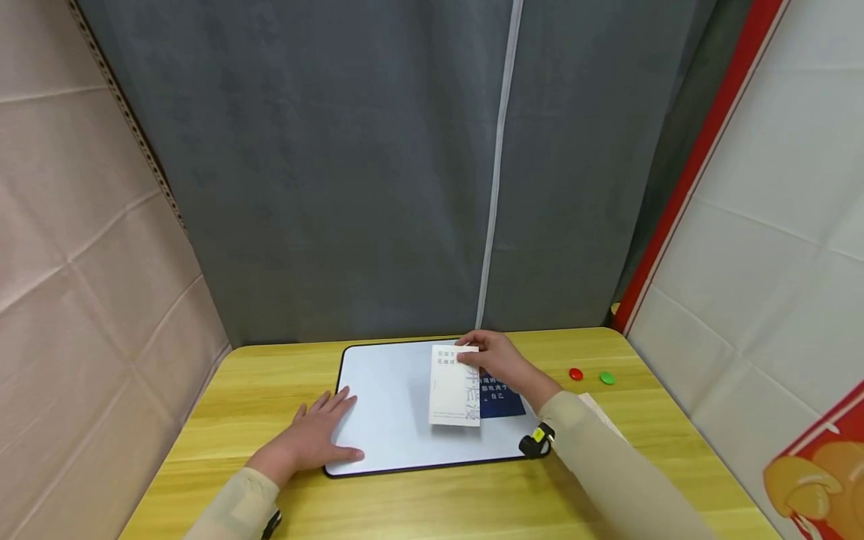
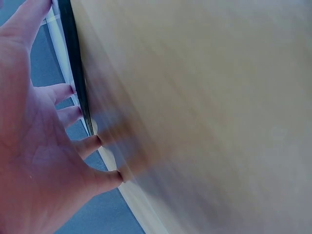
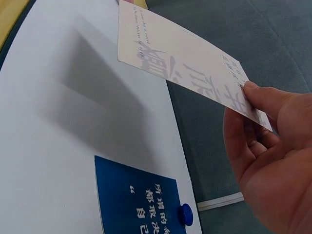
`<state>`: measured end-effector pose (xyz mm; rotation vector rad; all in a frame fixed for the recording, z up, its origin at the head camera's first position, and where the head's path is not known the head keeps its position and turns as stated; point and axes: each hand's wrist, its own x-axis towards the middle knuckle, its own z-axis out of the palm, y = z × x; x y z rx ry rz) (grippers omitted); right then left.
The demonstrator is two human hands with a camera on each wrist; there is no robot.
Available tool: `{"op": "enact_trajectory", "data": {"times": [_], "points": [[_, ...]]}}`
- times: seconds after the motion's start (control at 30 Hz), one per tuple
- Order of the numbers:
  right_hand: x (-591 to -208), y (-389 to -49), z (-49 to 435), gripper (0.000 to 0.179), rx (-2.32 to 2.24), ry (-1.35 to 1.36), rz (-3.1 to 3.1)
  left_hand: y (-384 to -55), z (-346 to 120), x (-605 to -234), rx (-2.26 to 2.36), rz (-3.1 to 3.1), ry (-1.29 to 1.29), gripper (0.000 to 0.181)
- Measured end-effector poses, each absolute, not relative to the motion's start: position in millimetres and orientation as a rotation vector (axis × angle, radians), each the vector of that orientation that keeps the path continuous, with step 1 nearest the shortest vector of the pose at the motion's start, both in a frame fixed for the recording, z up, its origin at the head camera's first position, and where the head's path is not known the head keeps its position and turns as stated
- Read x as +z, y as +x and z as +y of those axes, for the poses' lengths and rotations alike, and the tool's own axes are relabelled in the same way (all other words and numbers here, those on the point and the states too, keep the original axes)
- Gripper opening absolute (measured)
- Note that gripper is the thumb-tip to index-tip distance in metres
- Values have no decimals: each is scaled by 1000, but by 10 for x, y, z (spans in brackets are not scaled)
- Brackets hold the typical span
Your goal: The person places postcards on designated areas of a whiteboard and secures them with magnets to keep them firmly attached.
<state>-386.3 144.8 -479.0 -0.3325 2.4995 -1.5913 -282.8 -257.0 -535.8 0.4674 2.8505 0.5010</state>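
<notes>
A whiteboard with a black rim lies on the wooden table. My left hand rests at its left edge with fingers spread; the left wrist view shows the palm and fingertips along the rim. Between thumb and fingers, my right hand pinches a white card with purple-grey characters by one end. The right wrist view shows this card raised above the board, casting a shadow. Beneath and to the right, a dark blue card lies on the board, a blue round magnet at its edge.
Red and green round pieces lie on the table right of the board. A pale card or paper sits partly under my right sleeve. A grey curtain hangs behind the table, with pale cloth walls on both sides.
</notes>
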Motion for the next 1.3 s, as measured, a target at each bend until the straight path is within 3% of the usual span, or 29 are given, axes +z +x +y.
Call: {"op": "enact_trajectory", "data": {"times": [1.3], "points": [[-4997,-4074,1124,28,-1581,-406,2376,-2829,-2577,-5370,499,2848,460,116]]}}
